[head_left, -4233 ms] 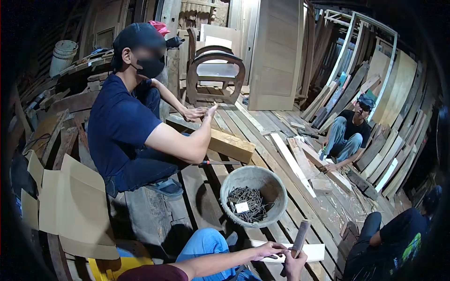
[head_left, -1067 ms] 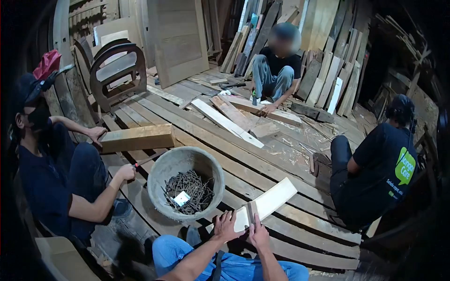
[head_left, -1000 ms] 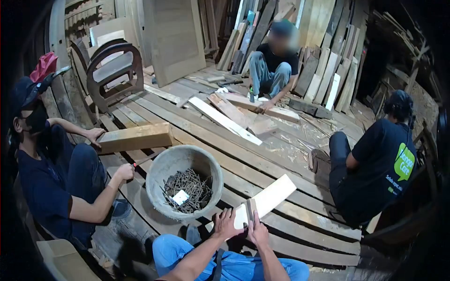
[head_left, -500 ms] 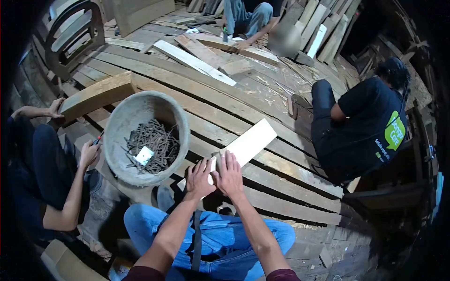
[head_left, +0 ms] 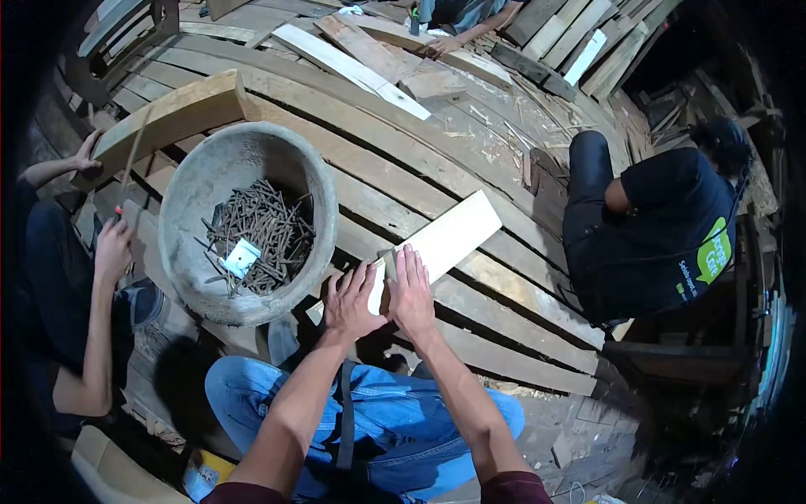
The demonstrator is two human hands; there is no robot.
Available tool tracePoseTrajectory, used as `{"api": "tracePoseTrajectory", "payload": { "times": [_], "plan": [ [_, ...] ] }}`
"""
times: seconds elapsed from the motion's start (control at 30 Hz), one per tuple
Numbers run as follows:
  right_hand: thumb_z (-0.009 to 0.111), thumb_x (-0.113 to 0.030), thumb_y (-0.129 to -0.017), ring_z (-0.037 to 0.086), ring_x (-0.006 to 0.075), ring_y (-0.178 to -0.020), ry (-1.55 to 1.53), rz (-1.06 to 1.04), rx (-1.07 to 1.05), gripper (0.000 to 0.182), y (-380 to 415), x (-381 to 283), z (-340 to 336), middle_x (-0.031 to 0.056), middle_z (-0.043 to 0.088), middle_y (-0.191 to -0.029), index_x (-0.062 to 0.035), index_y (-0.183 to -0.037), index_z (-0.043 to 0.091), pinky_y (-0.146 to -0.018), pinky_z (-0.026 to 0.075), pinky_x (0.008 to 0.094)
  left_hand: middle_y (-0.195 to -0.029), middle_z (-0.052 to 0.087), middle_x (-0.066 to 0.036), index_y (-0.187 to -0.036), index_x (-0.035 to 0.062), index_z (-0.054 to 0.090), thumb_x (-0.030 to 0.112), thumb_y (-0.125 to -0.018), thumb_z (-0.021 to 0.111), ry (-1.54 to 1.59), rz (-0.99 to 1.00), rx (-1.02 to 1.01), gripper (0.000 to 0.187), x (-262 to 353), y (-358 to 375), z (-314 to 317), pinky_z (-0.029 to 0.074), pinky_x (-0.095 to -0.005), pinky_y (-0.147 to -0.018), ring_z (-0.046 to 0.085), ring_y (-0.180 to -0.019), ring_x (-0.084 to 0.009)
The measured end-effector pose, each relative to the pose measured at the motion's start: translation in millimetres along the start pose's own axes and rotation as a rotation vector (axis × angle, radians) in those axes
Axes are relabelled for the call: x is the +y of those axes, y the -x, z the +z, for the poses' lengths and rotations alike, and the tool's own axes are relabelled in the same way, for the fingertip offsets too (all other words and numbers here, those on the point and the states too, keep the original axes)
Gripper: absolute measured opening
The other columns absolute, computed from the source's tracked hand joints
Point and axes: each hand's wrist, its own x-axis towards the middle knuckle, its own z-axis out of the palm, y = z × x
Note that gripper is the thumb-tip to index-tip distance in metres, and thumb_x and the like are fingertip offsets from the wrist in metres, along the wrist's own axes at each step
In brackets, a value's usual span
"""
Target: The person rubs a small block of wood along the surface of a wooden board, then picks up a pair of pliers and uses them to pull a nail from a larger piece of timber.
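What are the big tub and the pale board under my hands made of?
The tub: grey plastic or rubber, perhaps caked in cement, by its matte, crusty rim. The pale board: likely bare wood, by its creamy, unpainted, crisp-edged face.

Lighting: cool white, uneven, source out of frame. Highlights: pale board (head_left: 447, 238), brightest, grain faint; white card (head_left: 241, 258) in the bucket (head_left: 190, 204), near glare. Shadows: one deep pool on the floor (head_left: 186, 388) left of the jeans (head_left: 395, 420); black gaps between slats (head_left: 504, 284). Periphery: dim, corners black. Distortion: wide-angle, slats bowed. Focus: centre fairly sharp, lower right edge smeared.
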Motion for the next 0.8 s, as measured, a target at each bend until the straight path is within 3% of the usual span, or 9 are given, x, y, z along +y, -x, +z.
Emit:
{"api": "tracePoseTrajectory", "payload": {
  "times": [0.23, 0.37, 0.6, 0.67, 0.73, 0.8],
  "plan": [
    [0.054, -0.004, -0.087, 0.035, 0.0443, -0.145, 0.024, -0.067, 0.070, 0.067, 1, 14, 14, 0.0246, 0.034, -0.159, 0.0042, -0.151, 0.037, -0.117, 0.033, 0.0552, -0.151, 0.048, -0.016, -0.148, 0.0032, 0.046, 0.053, -0.063, 0.084, 0.001, -0.013, -0.039, 0.106, 0, 2, -4, 0.030, -0.0498, -0.112, 0.052, -0.129, -0.0298],
    [0.055, -0.002, -0.088, 0.041, 0.0431, -0.142, 0.116, -0.118, -0.010, 0.064, -5, 30, 2, 0.0187, 0.040, -0.157, -0.0024, -0.150, 0.041, -0.112, 0.039, 0.0579, -0.150, 0.049, -0.016, -0.147, 0.0025, 0.047, 0.053, -0.060, 0.086, 0.034, -0.010, -0.046, 0.108, 0, 2, -5, 0.030, -0.0498, -0.112, 0.052, -0.129, -0.0299],
    [0.058, -0.001, -0.084, 0.038, 0.0425, -0.144, 0.155, -0.108, -0.054, 0.070, -13, 41, -4, 0.0201, 0.037, -0.158, -0.0020, -0.151, 0.038, -0.115, 0.033, 0.0604, -0.150, 0.048, -0.014, -0.147, 0.0037, 0.047, 0.054, -0.063, 0.084, 0.050, -0.017, -0.040, 0.105, 1, 1, -9, 0.030, -0.0491, -0.114, 0.051, -0.126, -0.0304],
    [0.056, 0.000, -0.084, 0.036, 0.0426, -0.145, 0.211, -0.084, -0.040, 0.069, -21, 58, -7, 0.0208, 0.036, -0.159, -0.0012, -0.151, 0.038, -0.116, 0.032, 0.0611, -0.152, 0.045, -0.013, -0.148, 0.0059, 0.046, 0.056, -0.065, 0.082, 0.057, -0.021, -0.047, 0.103, 1, 1, -8, 0.028, -0.0504, -0.116, 0.051, -0.127, -0.0302],
    [0.050, -0.001, -0.089, 0.033, 0.0427, -0.147, 0.208, 0.020, -0.015, 0.067, -38, 83, -21, 0.0218, 0.033, -0.160, -0.0011, -0.154, 0.033, -0.118, 0.028, 0.0625, -0.149, 0.048, -0.015, -0.145, 0.0018, 0.048, 0.054, -0.063, 0.084, 0.060, -0.002, -0.012, 0.103, 3, 0, -9, 0.030, -0.0500, -0.114, 0.051, -0.126, -0.0311],
    [0.053, -0.003, -0.090, 0.031, 0.0412, -0.148, 0.258, 0.080, 0.024, 0.069, -54, 114, -25, 0.0202, 0.030, -0.162, -0.0013, -0.155, 0.029, -0.119, 0.026, 0.0615, -0.149, 0.048, -0.015, -0.145, 0.0014, 0.049, 0.054, -0.064, 0.083, 0.050, 0.002, -0.024, 0.103, 2, 0, -10, 0.030, -0.0508, -0.114, 0.051, -0.126, -0.0312]
  ]
}}
